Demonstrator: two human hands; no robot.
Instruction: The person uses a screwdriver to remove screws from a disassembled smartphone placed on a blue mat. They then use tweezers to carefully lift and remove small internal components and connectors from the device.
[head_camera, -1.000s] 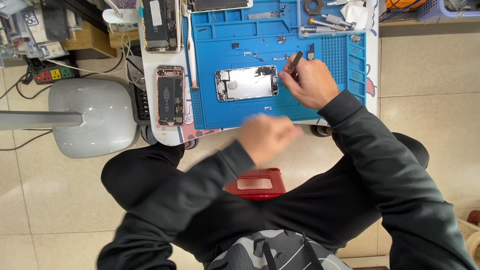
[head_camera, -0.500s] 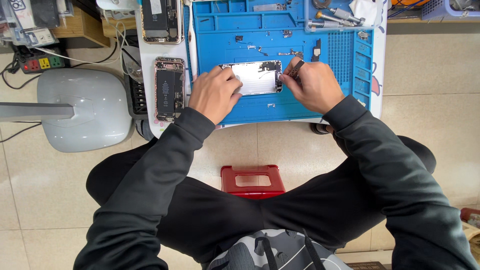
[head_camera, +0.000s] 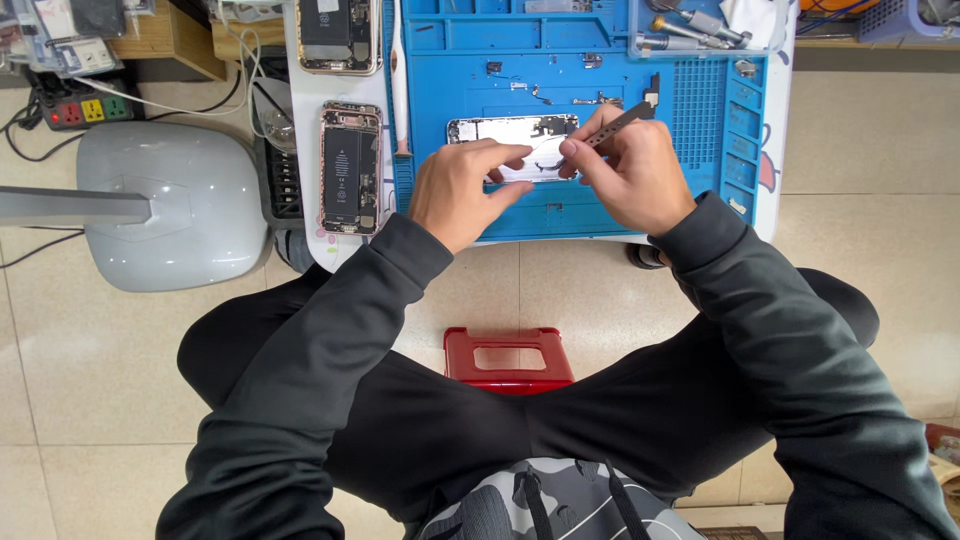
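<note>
Both hands sit on the near edge of the blue mat. Left hand presses fingers flat on the opened phone panel, which lies lengthwise left to right just beyond the knuckles. Right hand pinches dark tweezers, angled away rightward. Left of the mat: 2 gutted phones.

A small white table carries a blue repair mat. Left of the mat lie two opened phones, one above the other. Beyond the mat's upper right corner, a clear tray holds tools.
</note>
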